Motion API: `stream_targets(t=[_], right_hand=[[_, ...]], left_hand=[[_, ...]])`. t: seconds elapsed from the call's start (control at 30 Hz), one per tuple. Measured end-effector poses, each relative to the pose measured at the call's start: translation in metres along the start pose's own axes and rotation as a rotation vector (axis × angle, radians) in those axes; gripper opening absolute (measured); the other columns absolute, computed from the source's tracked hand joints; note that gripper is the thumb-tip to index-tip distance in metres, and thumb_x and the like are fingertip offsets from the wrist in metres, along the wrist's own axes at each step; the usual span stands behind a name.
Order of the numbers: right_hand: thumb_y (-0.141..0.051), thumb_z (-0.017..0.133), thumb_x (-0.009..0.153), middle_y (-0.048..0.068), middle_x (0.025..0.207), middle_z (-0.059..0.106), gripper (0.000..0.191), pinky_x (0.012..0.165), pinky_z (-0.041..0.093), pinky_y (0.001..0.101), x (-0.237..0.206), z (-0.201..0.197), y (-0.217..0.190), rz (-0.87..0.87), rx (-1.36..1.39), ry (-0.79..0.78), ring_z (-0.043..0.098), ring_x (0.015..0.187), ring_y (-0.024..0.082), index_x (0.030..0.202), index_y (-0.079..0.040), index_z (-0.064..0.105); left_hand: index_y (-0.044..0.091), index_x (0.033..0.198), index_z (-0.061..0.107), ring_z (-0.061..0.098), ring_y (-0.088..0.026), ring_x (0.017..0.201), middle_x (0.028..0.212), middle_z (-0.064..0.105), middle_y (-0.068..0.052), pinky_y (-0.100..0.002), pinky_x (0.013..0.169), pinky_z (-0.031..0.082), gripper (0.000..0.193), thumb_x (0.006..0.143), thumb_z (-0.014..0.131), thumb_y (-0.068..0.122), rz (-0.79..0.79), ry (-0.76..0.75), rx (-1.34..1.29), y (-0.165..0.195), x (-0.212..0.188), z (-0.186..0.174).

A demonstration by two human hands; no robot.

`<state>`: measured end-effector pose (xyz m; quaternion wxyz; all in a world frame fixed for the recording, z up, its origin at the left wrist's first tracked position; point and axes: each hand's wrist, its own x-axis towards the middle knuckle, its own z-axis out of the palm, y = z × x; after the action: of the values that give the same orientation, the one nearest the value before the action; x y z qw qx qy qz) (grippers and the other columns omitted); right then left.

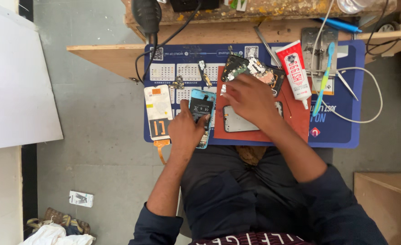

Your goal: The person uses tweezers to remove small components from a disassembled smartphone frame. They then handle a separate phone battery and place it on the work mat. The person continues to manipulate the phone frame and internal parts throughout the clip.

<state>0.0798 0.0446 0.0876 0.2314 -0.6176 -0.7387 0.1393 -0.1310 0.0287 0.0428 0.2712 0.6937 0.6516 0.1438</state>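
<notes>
Fingers of the left hand press down on a blue-framed phone body, pinning it flat on the blue mat so it cannot slide. Right hand rests curled over the red pad, fingertips at an opened phone with its circuit board exposed; whether they pinch anything I cannot tell. Glue tube and tweezers lie far right on the table.
</notes>
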Motion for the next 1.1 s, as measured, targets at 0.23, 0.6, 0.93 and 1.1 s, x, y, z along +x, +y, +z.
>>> stream_targets(t=[0.23, 0.6, 0.93, 1.1], right_hand=[[-0.028, 0.08, 0.08, 0.011, 0.094, 0.066, 0.024, 0.072, 0.057, 0.0426, 0.065, 0.04, -0.037, 0.008, -0.216, -0.072, 0.068, 0.092, 0.031, 0.081, -0.005, 0.075], [-0.006, 0.072, 0.096, 0.012, 0.087, 0.076, 0.014, 0.061, 0.056, 0.032, 0.034, 0.042, -0.002, 0.284, 0.791, 0.025, 0.072, 0.071, 0.017, 0.106, 0.003, 0.076], [0.0, 0.065, 0.098, 0.016, 0.099, 0.076, 0.024, 0.071, 0.066, 0.0281, 0.009, 0.043, 0.019, 0.447, 1.261, -0.028, 0.077, 0.085, 0.019, 0.121, 0.007, 0.069], [0.004, 0.067, 0.096, 0.016, 0.102, 0.076, 0.025, 0.075, 0.066, 0.0284, 0.005, 0.04, 0.023, 0.361, 1.244, -0.003, 0.077, 0.089, 0.019, 0.12, 0.008, 0.068]], left_hand=[[-0.001, 0.119, 0.048, 0.069, -0.044, 0.071, 0.074, 0.07, -0.022, -0.052, 0.059, 0.052, 0.063, 0.08, 0.083, 0.033, 0.032, 0.059, -0.071, -0.001, -0.002, 0.002], [0.0, 0.129, 0.046, 0.069, -0.045, 0.073, 0.079, 0.07, -0.023, -0.053, 0.062, 0.052, 0.065, 0.082, 0.082, 0.027, 0.05, 0.044, -0.111, -0.008, -0.001, 0.004], [0.017, 0.144, 0.046, 0.073, -0.039, 0.08, 0.083, 0.072, -0.018, -0.049, 0.07, 0.054, 0.062, 0.089, 0.072, 0.013, -0.028, 0.032, -0.35, -0.005, -0.003, -0.008], [0.019, 0.144, 0.054, 0.071, -0.038, 0.095, 0.112, 0.073, -0.016, -0.047, 0.076, 0.056, 0.057, 0.091, 0.069, 0.009, 0.294, 0.138, -0.302, -0.002, -0.004, -0.013]])
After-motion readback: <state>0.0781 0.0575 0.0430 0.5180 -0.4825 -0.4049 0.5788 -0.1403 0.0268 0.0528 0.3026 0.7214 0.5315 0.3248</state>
